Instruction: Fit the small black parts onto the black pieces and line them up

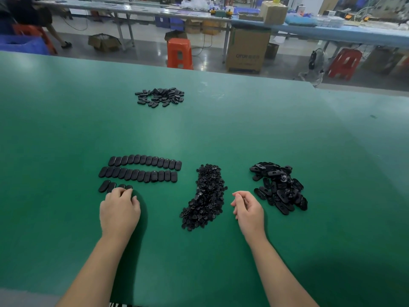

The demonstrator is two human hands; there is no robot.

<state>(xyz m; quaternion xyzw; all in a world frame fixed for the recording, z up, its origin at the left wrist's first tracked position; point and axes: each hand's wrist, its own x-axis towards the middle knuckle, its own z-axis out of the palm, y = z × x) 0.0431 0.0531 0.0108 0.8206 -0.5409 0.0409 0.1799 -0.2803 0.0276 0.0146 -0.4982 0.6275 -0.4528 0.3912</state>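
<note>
Two bare forearms reach out from the near edge over the green table (221, 134). The left hand (119, 209) lies palm down, its fingers (124, 192) curled over the right end of a short third row (111, 186) of black pieces; they rest on the last pieces there, but I cannot tell whether they pinch one or only press on it. The right hand (249, 209) hovers just above the table with fingers loosely curled toward the palm, thumb near the forefinger; it seems to hold nothing, though anything tiny inside the curl would be hidden.

Just beyond the left hand lie two full rows of oval pieces, side by side and touching: the second row (138, 175), then the first row (145, 161) farther off. Both curve slightly.

Between the hands sits a long heap of small parts (204, 196), running from near the right hand's wrist side up and away. Right of the right hand, just beside it, is a loose pile of pieces (280, 187), some showing a hole in the middle.

Far across the table, well apart from everything else, lies another small pile (160, 97) of oval pieces.

Past the table's far edge stand an orange stool (179, 53), a cardboard box (247, 50) and a red stool (344, 64) under long blue benches.
</note>
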